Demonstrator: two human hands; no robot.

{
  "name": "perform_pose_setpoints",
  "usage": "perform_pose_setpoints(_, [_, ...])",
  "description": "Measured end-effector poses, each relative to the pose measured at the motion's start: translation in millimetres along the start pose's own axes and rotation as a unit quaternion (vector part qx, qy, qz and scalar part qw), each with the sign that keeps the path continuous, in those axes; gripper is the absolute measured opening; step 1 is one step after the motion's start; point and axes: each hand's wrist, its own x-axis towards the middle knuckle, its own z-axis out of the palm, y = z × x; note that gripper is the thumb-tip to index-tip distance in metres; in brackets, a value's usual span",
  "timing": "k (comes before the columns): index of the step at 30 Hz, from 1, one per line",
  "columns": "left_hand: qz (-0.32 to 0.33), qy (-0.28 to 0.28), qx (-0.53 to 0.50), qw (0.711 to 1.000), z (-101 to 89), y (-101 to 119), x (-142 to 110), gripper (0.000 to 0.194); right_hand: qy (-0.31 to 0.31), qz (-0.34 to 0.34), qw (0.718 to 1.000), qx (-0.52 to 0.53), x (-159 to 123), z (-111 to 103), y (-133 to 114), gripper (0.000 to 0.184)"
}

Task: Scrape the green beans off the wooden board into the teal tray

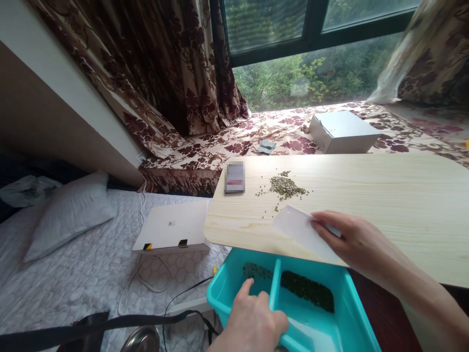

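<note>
Pinched between the fingers and thumb of my right hand (344, 234) is a white sheet of paper (298, 227), slanted over the table's near edge. Just beyond its tip lies a loose pile of small green beans (286, 187), with a few strays around it. Below the edge, my left hand (254, 318) straddles the divider of a teal two-compartment bin (216, 286), index finger in the left compartment and thumb to the right. Scattered beans (256, 270) lie in the left compartment; a denser dark green heap (308, 289) fills the back of the right one.
A phone-like slab (235, 177), its face blurred, lies on the pale wooden table (384, 195). White boxes stand on the bed (172, 227) and window ledge (344, 128). Cables and a black strap (128, 322) cross the lower left, near a round metal lid (141, 340).
</note>
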Motion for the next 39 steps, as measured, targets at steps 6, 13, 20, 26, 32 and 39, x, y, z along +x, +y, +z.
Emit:
perform_pose_setpoints(6, [-0.063, 0.063, 0.013, 0.996, 41.0, -41, -14, 0.03, 0.062, 0.059, 0.991, -0.104, 20, 0, 26, 0.034])
perform_pose_setpoints(13, [-0.117, 0.154, -0.034, 0.981, 76.8, -60, -20, 0.045, 0.032, 0.049, 0.986, -0.156, 45, 17, 13, 0.035])
perform_pose_setpoints(20, [-0.124, 0.144, -0.056, 0.98, 68.7, -61, -25, 0.042, 0.002, -0.005, 0.992, -0.123, 39, 17, 16, 0.033])
perform_pose_setpoints(26, [-0.135, 0.13, -0.075, 0.979, 59.0, -58, -29, 0.038, 0.001, -0.048, 0.992, -0.119, 26, 13, 14, 0.031])
perform_pose_setpoints(32, [-0.134, 0.14, -0.081, 0.978, 55.3, -56, -31, 0.034, 0.0, -0.076, 0.992, -0.104, 19, 8, 11, 0.03])
perform_pose_setpoints(39, [-0.13, 0.149, -0.053, 0.979, 53.3, -56, -32, 0.032, 0.014, -0.055, 0.993, -0.099, 11, 4, 14, 0.031])
